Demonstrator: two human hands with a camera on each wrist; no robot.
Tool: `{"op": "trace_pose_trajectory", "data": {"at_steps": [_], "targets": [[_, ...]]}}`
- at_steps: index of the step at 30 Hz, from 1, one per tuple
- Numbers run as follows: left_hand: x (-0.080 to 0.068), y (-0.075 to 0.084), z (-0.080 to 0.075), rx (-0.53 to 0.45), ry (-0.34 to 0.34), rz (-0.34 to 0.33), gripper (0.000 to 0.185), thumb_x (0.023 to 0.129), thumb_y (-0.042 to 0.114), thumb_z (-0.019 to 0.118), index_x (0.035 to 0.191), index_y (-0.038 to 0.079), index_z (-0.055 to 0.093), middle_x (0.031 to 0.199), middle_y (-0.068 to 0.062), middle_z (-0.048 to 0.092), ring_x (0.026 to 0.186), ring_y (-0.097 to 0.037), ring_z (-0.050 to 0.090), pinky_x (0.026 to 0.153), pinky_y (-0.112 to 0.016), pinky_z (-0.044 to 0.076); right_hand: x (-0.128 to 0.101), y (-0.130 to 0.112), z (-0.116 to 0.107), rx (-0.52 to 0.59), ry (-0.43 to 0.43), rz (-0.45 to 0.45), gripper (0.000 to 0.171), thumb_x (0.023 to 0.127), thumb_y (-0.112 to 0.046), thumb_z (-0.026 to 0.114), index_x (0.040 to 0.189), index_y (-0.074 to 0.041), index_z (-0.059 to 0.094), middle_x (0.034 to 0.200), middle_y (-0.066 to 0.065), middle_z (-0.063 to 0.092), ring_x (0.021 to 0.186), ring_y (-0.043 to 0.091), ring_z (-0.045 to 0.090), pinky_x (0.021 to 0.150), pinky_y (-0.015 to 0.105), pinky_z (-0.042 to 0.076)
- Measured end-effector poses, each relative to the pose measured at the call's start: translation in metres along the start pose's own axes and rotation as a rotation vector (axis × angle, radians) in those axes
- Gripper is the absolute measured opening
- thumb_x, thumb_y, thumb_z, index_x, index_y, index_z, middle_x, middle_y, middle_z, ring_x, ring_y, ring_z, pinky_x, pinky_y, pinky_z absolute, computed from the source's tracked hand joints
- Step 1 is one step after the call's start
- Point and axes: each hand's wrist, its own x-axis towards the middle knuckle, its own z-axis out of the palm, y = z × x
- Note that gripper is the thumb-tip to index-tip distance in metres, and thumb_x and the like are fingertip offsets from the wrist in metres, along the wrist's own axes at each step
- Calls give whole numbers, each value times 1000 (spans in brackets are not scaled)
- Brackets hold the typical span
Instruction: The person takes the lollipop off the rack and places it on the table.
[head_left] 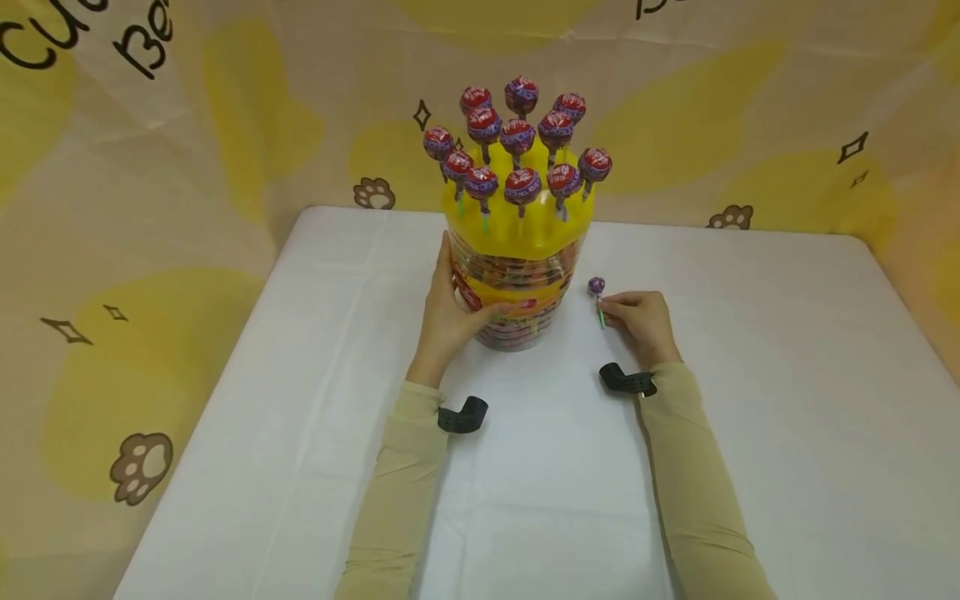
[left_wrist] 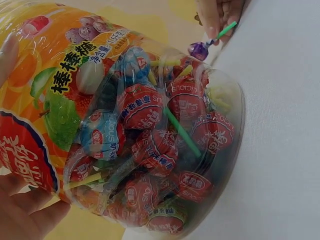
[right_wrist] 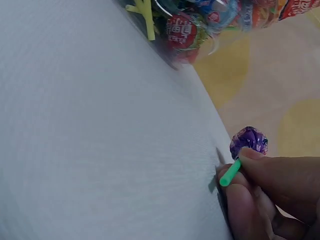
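Backdrop: soft cloth wall (head_left: 240, 125) all round, cream with big yellow blobs, brown paw prints and bits of black lettering that get cut off at the top edge.
Surface: white table (head_left: 750, 375) under a thin cloth, smooth-ish with faint fold creases; close up from the right wrist it looks finely woven.
Tub: clear plastic tub (head_left: 517, 292), round, glossy, stuffed with wrapped lollipops; a printed orange and green label wraps part of it. It stands mid-table, a bit toward the far side.
Lid: yellow lid (head_left: 517, 229), smooth plastic, with a bunch of lollipops (head_left: 519, 137) stuck upright in it, red and purple crinkly wrappers on pale sticks.
Left hand: left hand (head_left: 450, 312) curls round the tub's left side, thumb across the front, gripping it.
Right hand: right hand (head_left: 637, 321) sits on the table right of the tub, fingertips pinching the green stick of a single purple lollipop (head_left: 597, 287).
Lollipop spot: its head points to the far side, just beyond the fingertips, low over the cloth, near the tub's right side but not touching it.
Hard to tell: the tub's far side is hidden, and the wrist views blur at the edges, so the wrapper print is mostly unreadable.
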Motion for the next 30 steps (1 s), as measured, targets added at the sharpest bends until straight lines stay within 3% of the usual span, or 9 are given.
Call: {"op": "trace_pose_trajectory", "data": {"at_steps": [6, 14, 23, 30], "targets": [[-3, -1, 1, -6, -2, 12, 108, 78, 22, 79, 153, 17, 1, 157, -7, 14, 141, -26, 21, 113, -44, 25, -2, 3, 5, -81, 82, 21, 30, 82, -6, 72, 101, 16, 65, 57, -18, 60, 53, -3, 58, 57, 13, 53], [-5, -1, -1, -11, 14, 28, 109, 77, 20, 80, 153, 16, 2, 156, -8, 14, 140, -27, 22, 113, -45, 25, -8, -3, 7, -169, 109, 12, 25, 80, -10, 75, 93, 10, 70, 57, -11, 62, 51, 1, 57, 52, 13, 51], [-3, 0, 0, -18, 7, 17, 108, 77, 20, 80, 153, 15, 3, 156, -8, 15, 140, -26, 22, 113, -44, 25, -11, -9, -1, -150, 80, -50, 27, 83, -10, 73, 97, 12, 67, 64, -11, 64, 58, 1, 60, 57, 14, 53], [-1, -1, 1, -21, 9, 25, 107, 78, 23, 79, 153, 18, 3, 157, -6, 15, 140, -24, 22, 113, -42, 25, -20, -37, -7, 6, 65, -198, 30, 87, -8, 68, 102, 17, 63, 77, -7, 67, 66, 7, 64, 65, 16, 55]]}}
